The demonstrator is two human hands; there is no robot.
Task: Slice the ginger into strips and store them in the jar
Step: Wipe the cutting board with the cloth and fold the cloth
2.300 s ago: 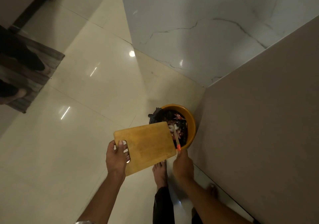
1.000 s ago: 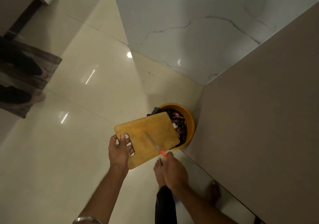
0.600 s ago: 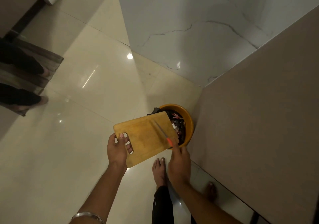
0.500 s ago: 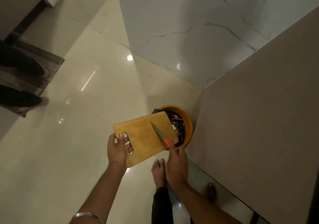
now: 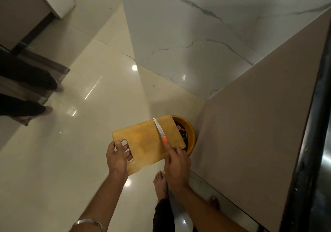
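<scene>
My left hand (image 5: 117, 157) grips a wooden cutting board (image 5: 146, 142) by its handle slot and holds it over an orange waste bin (image 5: 190, 135) on the floor. The board's far edge covers most of the bin's mouth. My right hand (image 5: 177, 162) holds a small knife (image 5: 160, 132) with an orange handle. Its blade lies across the board's right part, tip pointing away from me. No ginger and no jar are in view.
The bin holds dark scraps and stands in a corner between a marble wall (image 5: 197, 35) and a brown cabinet side (image 5: 250, 133). My bare feet (image 5: 161, 183) stand on glossy cream tiles. Another person's legs (image 5: 26, 92) are at the left.
The knife has swung from the board's right edge, by the bin, onto the board's surface, its tip now reaching the far edge. The board stays over the bin.
</scene>
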